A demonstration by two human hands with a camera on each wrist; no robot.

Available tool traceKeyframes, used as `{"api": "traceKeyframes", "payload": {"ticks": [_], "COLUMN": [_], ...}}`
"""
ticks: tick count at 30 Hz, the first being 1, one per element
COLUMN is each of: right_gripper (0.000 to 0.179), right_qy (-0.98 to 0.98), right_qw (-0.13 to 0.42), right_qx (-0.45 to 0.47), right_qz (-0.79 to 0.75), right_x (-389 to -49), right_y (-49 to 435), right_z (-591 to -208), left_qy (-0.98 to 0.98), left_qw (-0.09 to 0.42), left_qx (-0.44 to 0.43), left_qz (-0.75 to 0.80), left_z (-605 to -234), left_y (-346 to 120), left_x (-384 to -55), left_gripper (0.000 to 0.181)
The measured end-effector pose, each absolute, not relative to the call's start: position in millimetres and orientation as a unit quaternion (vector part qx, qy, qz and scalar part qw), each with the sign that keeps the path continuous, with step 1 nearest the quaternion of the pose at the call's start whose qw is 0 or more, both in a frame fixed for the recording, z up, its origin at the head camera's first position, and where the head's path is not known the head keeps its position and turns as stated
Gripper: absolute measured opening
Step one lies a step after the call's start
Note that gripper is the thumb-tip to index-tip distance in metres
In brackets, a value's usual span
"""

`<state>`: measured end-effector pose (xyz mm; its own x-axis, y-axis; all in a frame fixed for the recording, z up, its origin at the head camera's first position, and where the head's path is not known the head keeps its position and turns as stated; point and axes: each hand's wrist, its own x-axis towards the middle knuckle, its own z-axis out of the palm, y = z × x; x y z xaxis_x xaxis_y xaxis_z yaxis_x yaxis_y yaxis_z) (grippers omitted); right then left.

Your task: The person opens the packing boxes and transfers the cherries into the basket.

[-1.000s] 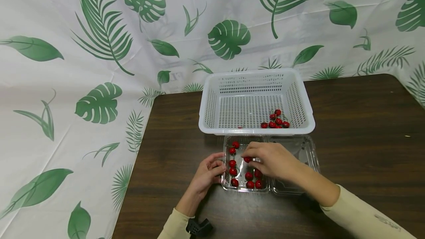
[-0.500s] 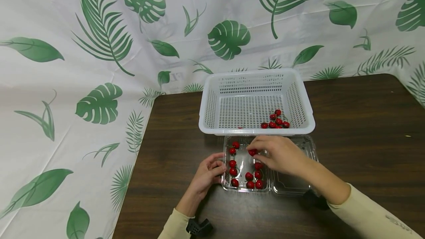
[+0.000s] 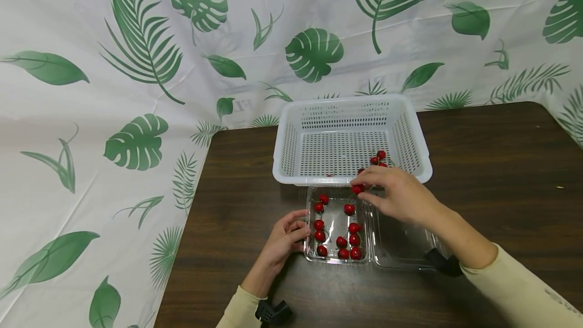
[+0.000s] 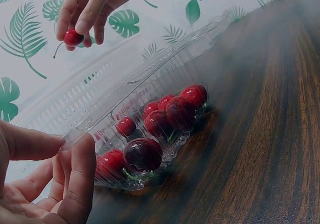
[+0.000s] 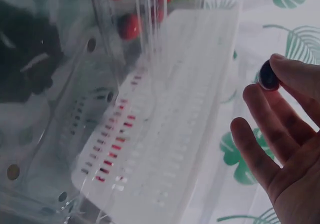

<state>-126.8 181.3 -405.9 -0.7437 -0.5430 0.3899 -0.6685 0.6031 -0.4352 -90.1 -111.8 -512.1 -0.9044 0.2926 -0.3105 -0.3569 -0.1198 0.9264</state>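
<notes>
My left hand [image 3: 284, 237] pinches the left rim of a clear plastic clamshell container [image 4: 145, 76] between thumb and fingers. Several red cherries [image 3: 355, 239] lie in this container, mostly along its left and right sides. Above its far edge, beside the basket's front rim, my right hand [image 3: 403, 194] holds one cherry [image 3: 358, 189] by the fingertips. In the left wrist view that cherry [image 4: 73, 37] hangs in the air with its stem pointing down. The right wrist view shows it as a dark cherry [image 5: 268, 76] between thumb and finger.
A white perforated basket [image 3: 309, 180] stands directly behind the container, with several cherries [image 3: 381, 154] in its right part. The container's clear lid [image 3: 396, 254] lies folded open to the right, partly under my right arm. A leaf-printed sheet [image 3: 255, 90] hangs behind the dark wooden table [image 3: 496, 166].
My right hand has moved up and right from the container to the basket's front rim. A cherry now lies in the container's upper right part, where its fingertips were. My left hand stays put.
</notes>
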Motion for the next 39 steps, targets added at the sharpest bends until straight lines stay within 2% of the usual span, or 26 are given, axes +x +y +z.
{"api": "traceKeyframes", "payload": {"ticks": [6, 15, 29, 39], "right_gripper": [0.033, 0.034, 0.034, 0.035], "right_qy": [-0.895, -0.901, -0.924, -0.927], "right_qw": [0.137, 0.144, 0.111, 0.124], "right_qx": [0.316, 0.286, 0.228, 0.226], "right_qz": [0.285, 0.291, 0.288, 0.271], "right_x": [-136, -144, -148, -149], "right_y": [191, 203, 212, 214], "right_z": [-410, -420, -426, -429], "left_qy": [0.628, 0.624, 0.626, 0.627], "left_qw": [0.219, 0.221, 0.220, 0.222], "left_qx": [-0.026, -0.024, -0.025, -0.027], "left_qz": [0.747, 0.749, 0.748, 0.746], "left_z": [-513, -512, -512, -511], "left_y": [-112, -112, -112, -112], "left_x": [-91, -91, -91, -91], "left_gripper": [0.046, 0.046, 0.046, 0.047]}}
